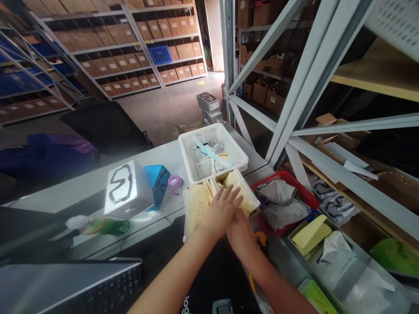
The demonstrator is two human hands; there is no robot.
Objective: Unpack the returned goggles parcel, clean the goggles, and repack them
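Observation:
My left hand (222, 208) lies flat on a row of yellow padded envelopes (199, 203) standing in a clear bin on the grey table, its fingers stretched out over the right-hand envelopes (242, 188). My right hand (241, 235) sits just beneath and behind the left. The left hand covers its fingers, so I cannot see whether they hold anything.
Behind the envelopes stands a white basket (188, 152) with small packets. A red basket (296, 179) of grey pouches and a metal tray (327, 261) with yellow pads are on the right, under a grey shelf frame (294, 100). A white box (126, 187), blue box (159, 179), green bottle (109, 226) and keyboard (98, 288) lie left.

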